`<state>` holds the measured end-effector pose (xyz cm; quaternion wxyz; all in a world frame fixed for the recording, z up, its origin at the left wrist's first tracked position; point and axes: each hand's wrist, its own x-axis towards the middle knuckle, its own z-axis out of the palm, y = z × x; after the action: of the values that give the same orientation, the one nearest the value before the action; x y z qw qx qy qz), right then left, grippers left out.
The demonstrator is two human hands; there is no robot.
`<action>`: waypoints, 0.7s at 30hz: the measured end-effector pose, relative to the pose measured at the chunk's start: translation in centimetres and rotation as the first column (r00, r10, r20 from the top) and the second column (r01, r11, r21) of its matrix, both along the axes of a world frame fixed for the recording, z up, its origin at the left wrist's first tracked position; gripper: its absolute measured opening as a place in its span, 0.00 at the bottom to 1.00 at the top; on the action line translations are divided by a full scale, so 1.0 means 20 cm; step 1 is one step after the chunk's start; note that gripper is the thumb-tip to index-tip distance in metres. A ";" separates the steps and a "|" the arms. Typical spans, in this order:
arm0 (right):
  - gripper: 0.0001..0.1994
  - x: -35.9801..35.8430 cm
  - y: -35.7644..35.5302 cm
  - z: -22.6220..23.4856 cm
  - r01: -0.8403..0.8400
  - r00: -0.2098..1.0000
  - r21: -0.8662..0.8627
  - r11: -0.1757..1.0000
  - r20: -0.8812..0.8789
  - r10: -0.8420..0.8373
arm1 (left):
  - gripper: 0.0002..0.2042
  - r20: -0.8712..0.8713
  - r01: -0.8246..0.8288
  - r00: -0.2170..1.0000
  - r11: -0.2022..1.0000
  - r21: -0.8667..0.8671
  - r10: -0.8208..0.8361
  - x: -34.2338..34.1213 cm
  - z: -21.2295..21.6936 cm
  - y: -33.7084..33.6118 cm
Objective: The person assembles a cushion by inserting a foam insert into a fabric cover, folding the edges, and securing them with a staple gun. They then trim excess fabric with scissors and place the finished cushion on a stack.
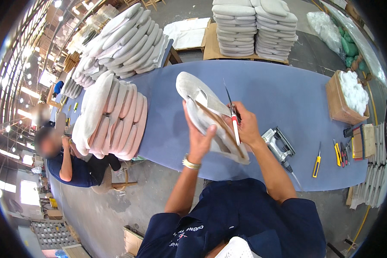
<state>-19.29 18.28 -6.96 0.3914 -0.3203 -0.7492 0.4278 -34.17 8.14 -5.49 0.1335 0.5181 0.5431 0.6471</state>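
Note:
A light grey fabric-covered cushion [189,84] is held tilted above the blue table, its underside turned partly toward me. Along that underside shows the brown edge of a board [217,121], with loose fabric around it. My left hand [198,136] grips the cushion's near left side, thumb over the fabric. In my right hand [247,124] is a pair of scissors [234,121] with red-and-white handles, slim dark blades pointing up and away. The right hand is close against the cushion's right side; its fingertips are partly hidden.
On the blue table [305,99] lie a staple gun [279,144], a yellow-handled screwdriver [317,165] and several hand tools. A box of white stuffing [353,92] stands at right. Stacked cushions [116,116] rise at left, with more behind. Another person [75,170] sits at far left.

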 end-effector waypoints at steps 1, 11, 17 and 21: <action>0.15 -0.03 -0.03 0.02 -0.007 0.997 0.043 0.999 -0.077 0.011 | 0.45 -0.002 -0.134 0.991 0.988 -0.071 0.135 0.04 -0.11 -0.01; 0.07 0.05 -0.26 -0.05 0.020 0.955 -0.213 0.977 -0.284 -0.081 | 0.24 -0.175 -0.150 0.981 0.901 -0.406 0.085 0.04 0.25 -0.11; 0.14 0.19 -0.34 -0.58 0.022 0.998 -0.403 0.915 -0.042 -0.043 | 0.20 -0.143 -0.054 0.986 0.663 -0.747 -0.081 0.00 -0.21 -0.07; 0.11 0.30 -0.35 -0.69 0.110 0.990 -0.488 0.866 0.126 -0.055 | 0.25 -0.298 -0.100 0.946 0.761 -0.641 -0.126 0.09 -0.38 0.00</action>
<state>-13.36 11.36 -20.70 0.2733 -0.4641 -0.6208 0.5697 -32.28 8.22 -13.05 0.2179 0.5424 0.7437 0.3243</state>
